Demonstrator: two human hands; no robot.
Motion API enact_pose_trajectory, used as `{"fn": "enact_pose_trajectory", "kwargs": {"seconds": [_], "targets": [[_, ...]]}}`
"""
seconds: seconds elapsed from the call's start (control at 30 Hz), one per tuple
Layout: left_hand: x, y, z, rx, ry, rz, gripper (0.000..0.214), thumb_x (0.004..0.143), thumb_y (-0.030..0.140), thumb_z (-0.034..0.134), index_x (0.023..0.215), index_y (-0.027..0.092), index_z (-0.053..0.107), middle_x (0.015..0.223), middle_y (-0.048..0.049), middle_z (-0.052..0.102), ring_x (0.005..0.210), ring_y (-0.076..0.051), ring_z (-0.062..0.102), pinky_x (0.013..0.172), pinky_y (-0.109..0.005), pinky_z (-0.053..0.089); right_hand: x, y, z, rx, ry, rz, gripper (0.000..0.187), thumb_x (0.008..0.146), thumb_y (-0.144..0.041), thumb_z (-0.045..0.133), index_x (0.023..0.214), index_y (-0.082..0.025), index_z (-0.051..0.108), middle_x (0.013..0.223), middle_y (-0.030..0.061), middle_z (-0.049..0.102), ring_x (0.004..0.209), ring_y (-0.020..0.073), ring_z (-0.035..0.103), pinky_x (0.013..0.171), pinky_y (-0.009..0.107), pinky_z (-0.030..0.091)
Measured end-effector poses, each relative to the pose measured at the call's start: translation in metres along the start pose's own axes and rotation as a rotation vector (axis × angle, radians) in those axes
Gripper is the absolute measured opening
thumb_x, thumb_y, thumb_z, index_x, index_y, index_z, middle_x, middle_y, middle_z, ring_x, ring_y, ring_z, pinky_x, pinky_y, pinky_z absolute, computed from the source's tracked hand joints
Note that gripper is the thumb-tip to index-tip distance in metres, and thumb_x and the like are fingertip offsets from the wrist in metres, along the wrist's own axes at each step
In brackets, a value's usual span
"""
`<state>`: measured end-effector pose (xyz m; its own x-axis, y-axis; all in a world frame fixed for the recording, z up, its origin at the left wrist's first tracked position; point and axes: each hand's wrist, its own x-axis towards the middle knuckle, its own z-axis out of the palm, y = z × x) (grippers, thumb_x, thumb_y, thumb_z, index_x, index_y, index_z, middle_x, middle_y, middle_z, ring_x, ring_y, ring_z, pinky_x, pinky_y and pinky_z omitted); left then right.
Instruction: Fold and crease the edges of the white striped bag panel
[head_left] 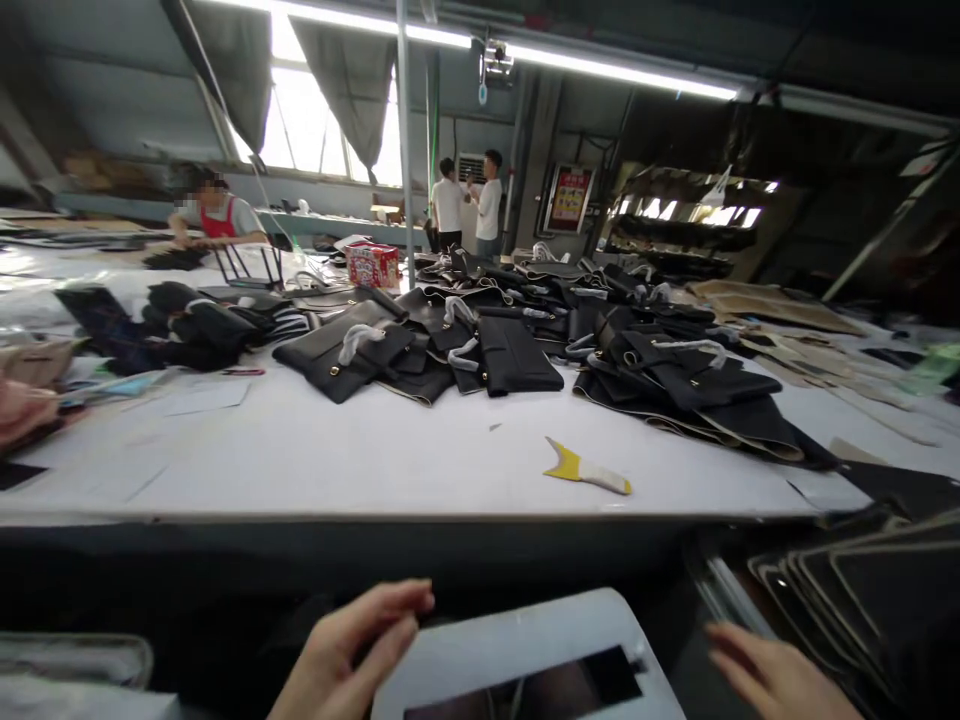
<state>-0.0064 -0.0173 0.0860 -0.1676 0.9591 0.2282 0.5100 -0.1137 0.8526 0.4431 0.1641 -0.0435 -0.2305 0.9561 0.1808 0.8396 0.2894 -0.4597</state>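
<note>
Low in the view, my left hand (352,650) is open, fingers stretched out and thumb apart, with nothing in it. It is beside the left edge of a white, round-cornered board or seat (495,645) that has a dark rectangle on its top. Whether the hand touches that edge, I cannot tell. Off to the right, my right hand (776,670) is open as well, its fingers pointing left toward the white piece but apart from it. The lower part of both hands runs out of the frame.
Ahead is a white table (337,470) bearing a yellow-and-white forked tool (585,468), black leather bag pieces (517,355) and a black stack (697,390). Dark edged panels (885,590) stand at lower right. A red box (373,265) and people (223,220) are farther back.
</note>
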Motion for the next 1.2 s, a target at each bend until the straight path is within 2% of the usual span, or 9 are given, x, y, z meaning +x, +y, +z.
{"fn": "enact_pose_trajectory", "kwargs": {"seconds": [0.17,0.3,0.47,0.6,0.7,0.8,1.0,1.1,1.2], "targets": [[0.135,-0.037,-0.04,0.492,0.365,0.173,0.042,0.088,0.043,0.053,0.121,0.02,0.063,0.128,-0.0085,0.063,0.118,-0.027,0.058,0.101,-0.042,0.049,0.18,-0.158,-0.01,-0.374,0.356,-0.397,0.054,0.09,-0.029,0.04,0.138,-0.006,0.047,0.14,0.0128,0.051,0.127,0.0247,0.049,0.107,0.034,0.041],[0.179,-0.072,-0.04,0.838,0.485,0.207,0.038,0.093,0.037,0.046,0.122,0.017,0.061,0.128,-0.0097,0.062,0.12,-0.027,0.054,0.103,-0.047,0.044,0.302,-0.255,0.004,-0.405,0.517,-0.413,0.062,0.085,-0.018,0.047,0.146,-0.01,0.037,0.154,0.0144,0.031,0.134,0.0365,0.037,0.107,0.047,0.036],[0.177,-0.081,-0.029,1.033,0.52,0.212,0.037,0.095,0.039,0.045,0.126,0.023,0.057,0.132,-0.0052,0.059,0.123,-0.026,0.051,0.098,-0.045,0.045,0.391,-0.293,0.025,-0.427,0.6,-0.451,0.059,0.086,-0.014,0.046,0.144,-0.009,0.039,0.152,0.0181,0.033,0.133,0.0449,0.032,0.103,0.061,0.03],[0.178,-0.081,-0.03,1.066,0.53,0.197,0.036,0.095,0.039,0.047,0.127,0.025,0.056,0.133,-0.0025,0.059,0.123,-0.025,0.051,0.097,-0.043,0.045,0.423,-0.303,0.017,-0.424,0.614,-0.524,0.051,0.089,-0.012,0.039,0.139,-0.008,0.046,0.145,0.0196,0.044,0.123,0.0401,0.045,0.093,0.052,0.04],[0.18,-0.08,-0.031,1.063,0.532,0.2,0.036,0.094,0.038,0.047,0.127,0.025,0.056,0.132,-0.0021,0.06,0.123,-0.025,0.051,0.098,-0.044,0.044,0.43,-0.307,-0.021,-0.368,0.654,-0.499,0.046,0.091,-0.012,0.034,0.132,-0.011,0.055,0.131,0.017,0.058,0.102,0.0316,0.06,0.074,0.038,0.044],[0.18,-0.08,-0.031,1.03,0.535,0.205,0.036,0.095,0.037,0.047,0.127,0.024,0.056,0.132,-0.0038,0.06,0.123,-0.026,0.051,0.098,-0.046,0.045,0.417,-0.312,-0.087,-0.265,0.755,-0.399,0.039,0.091,-0.02,0.04,0.123,-0.015,0.062,0.101,0.0157,0.071,0.08,0.0278,0.063,0.066,0.034,0.039],[0.173,-0.071,-0.029,0.813,0.558,0.287,0.036,0.092,0.03,0.053,0.126,0.022,0.056,0.129,-0.0083,0.061,0.12,-0.029,0.054,0.098,-0.051,0.047,0.307,-0.337,-0.201,0.112,0.964,-0.509,0.039,0.093,-0.044,0.044,0.089,-0.015,0.07,0.073,0.0128,0.065,0.066,0.0215,0.051,0.064,0.033,0.032],[0.151,-0.024,-0.019,0.528,0.544,0.491,0.036,0.093,0.023,0.051,0.129,0.021,0.052,0.128,-0.0093,0.06,0.119,-0.023,0.056,0.102,-0.043,0.048,0.242,-0.352,-0.214,0.325,0.962,-0.632,0.038,0.089,-0.044,0.048,0.064,-0.018,0.059,0.057,0.0029,0.049,0.059,0.0173,0.041,0.059,0.031,0.029],[0.113,0.051,-0.013,0.347,0.489,0.781,0.037,0.094,0.022,0.051,0.131,0.023,0.05,0.13,-0.0085,0.058,0.122,-0.019,0.054,0.104,-0.036,0.047,0.177,-0.369,-0.205,0.495,0.868,-0.719,0.035,0.085,-0.043,0.053,0.06,-0.018,0.055,0.055,-0.0021,0.039,0.057,0.0151,0.04,0.055,0.029,0.028]]}}
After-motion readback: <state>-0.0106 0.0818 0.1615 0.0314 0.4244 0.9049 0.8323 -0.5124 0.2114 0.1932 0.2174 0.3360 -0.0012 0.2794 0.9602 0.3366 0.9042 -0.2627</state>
